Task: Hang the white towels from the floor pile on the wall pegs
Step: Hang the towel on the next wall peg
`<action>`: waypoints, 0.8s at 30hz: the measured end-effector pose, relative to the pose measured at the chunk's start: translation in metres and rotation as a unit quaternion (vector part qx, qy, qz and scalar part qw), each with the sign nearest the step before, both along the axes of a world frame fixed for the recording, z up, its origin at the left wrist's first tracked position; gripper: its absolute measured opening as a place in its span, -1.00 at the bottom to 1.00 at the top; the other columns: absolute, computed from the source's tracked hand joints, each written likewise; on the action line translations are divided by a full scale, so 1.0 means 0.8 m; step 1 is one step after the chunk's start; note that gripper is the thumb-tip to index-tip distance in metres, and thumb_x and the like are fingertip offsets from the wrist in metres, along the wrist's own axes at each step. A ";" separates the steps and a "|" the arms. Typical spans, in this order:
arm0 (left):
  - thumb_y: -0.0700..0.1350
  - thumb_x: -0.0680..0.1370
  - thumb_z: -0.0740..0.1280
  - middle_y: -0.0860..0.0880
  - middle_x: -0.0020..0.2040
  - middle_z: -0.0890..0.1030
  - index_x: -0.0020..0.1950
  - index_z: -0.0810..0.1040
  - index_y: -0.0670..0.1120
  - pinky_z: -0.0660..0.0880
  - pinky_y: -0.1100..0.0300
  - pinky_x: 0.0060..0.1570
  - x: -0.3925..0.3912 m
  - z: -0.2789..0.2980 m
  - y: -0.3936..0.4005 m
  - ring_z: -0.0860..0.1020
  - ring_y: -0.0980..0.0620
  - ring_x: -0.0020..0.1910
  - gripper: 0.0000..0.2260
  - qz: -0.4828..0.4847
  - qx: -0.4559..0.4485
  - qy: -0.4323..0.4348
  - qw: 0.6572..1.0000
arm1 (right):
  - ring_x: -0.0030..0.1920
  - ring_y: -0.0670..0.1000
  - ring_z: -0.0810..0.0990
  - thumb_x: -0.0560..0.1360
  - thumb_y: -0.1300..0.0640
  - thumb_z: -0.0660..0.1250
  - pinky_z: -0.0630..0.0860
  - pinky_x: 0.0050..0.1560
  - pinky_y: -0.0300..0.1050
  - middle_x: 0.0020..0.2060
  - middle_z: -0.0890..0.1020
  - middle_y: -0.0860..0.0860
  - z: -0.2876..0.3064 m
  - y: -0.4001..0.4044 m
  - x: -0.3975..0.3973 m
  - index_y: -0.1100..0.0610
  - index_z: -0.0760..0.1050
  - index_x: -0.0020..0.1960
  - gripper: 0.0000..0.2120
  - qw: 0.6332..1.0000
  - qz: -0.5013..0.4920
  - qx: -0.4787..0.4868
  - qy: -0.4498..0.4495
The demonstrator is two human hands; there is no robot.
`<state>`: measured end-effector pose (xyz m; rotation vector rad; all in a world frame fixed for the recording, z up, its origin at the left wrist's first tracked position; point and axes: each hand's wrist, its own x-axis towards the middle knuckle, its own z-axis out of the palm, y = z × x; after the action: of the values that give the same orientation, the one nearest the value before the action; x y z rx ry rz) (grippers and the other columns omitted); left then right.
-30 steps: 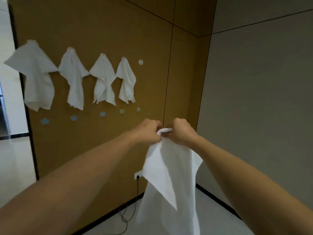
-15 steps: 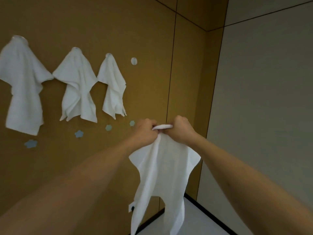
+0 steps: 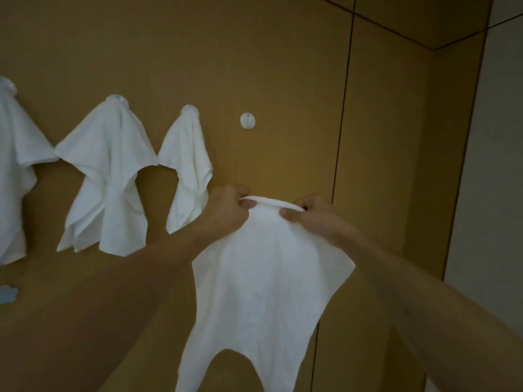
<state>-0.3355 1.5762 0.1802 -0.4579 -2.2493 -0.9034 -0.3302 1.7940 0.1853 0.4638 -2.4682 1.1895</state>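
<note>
While both hands, left hand (image 3: 227,212) and right hand (image 3: 314,215), pinch one white towel (image 3: 263,278): three hung towels (image 3: 109,176), one bare peg (image 3: 247,120).

- Ochre panelled wall (image 3: 283,66) ahead, split by a thin dark vertical seam (image 3: 342,108) just right of the fingers.
- Pale grey wall (image 3: 495,165) far right, meeting at a corner.
- Small blue flower-shaped sticker (image 3: 8,295) low left.
- Dim, even light.

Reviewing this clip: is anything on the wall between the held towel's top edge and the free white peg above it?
No. In the head view only bare brown wall panel separates the held towel from the free peg.
</note>
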 end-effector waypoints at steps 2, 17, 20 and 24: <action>-0.10 0.58 0.35 0.09 -0.26 0.57 -0.10 0.63 -0.05 0.35 0.44 -0.35 -0.035 0.016 -0.001 0.49 0.22 -0.26 -0.90 0.022 0.000 0.008 1.000 | -0.38 -0.05 0.58 0.52 -0.04 0.41 0.46 -0.40 -0.23 -0.37 0.61 -0.03 0.016 0.011 -0.047 0.14 0.59 -0.26 -0.71 1.000 0.019 -0.003 0.010; -0.18 0.52 0.32 0.24 -0.30 0.60 -0.10 0.71 0.06 0.40 0.25 -0.08 -0.237 0.167 -0.028 0.53 0.22 -0.19 -0.80 0.064 -0.016 0.206 0.976 | -0.01 -0.23 0.64 0.47 0.25 0.45 0.48 0.10 -0.32 -0.06 0.72 -0.09 0.152 -0.030 -0.308 0.10 0.72 -0.04 -0.88 0.936 0.141 -0.060 0.316; -0.15 0.56 0.29 0.06 -0.08 0.69 0.09 0.70 0.05 0.40 0.22 0.00 -0.278 0.201 -0.037 0.58 0.06 -0.05 -0.77 0.158 -0.114 0.261 0.945 | 0.12 -0.16 0.62 0.56 0.05 0.36 0.49 0.18 -0.22 0.10 0.68 -0.14 0.193 -0.043 -0.358 -0.05 0.66 0.15 -0.80 0.918 0.046 0.083 0.384; -0.19 0.56 0.28 -0.14 -0.03 0.64 0.20 0.65 0.01 0.39 0.09 -0.04 -0.316 0.246 -0.049 0.56 -0.17 -0.01 -0.72 0.224 -0.197 0.333 0.894 | 0.20 -0.08 0.60 0.60 -0.03 0.26 0.47 0.19 -0.18 0.17 0.64 -0.16 0.243 -0.061 -0.394 -0.13 0.62 0.21 -0.76 0.879 -0.019 0.135 0.458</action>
<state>-0.5881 1.5373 0.3772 -0.3308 -1.7596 -0.0156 -0.6451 1.7449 0.3793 0.8188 -1.7670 0.4119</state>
